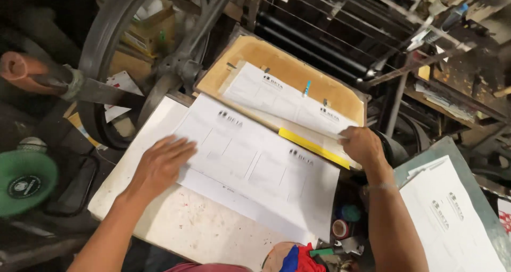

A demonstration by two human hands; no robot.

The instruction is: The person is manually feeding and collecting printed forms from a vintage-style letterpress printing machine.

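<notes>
My left hand (162,163) lies flat, fingers spread, on the left edge of a stack of printed white sheets (255,165) on a stained white feed board (186,224). My right hand (361,144) pinches the right edge of a printed sheet (285,99) lying on the tan platen (277,61) of a printing press. Metal pins and a small blue clip (307,87) hold that sheet. A yellow strip (314,148) runs along the platen's lower edge.
A large dark flywheel (114,27) and a belt stand at left, with a green round lid (24,181). Black rollers (314,43) sit behind the platen. At right, a grey tray (463,160) bears more printed sheets (452,218). Tape rolls (340,228) lie below.
</notes>
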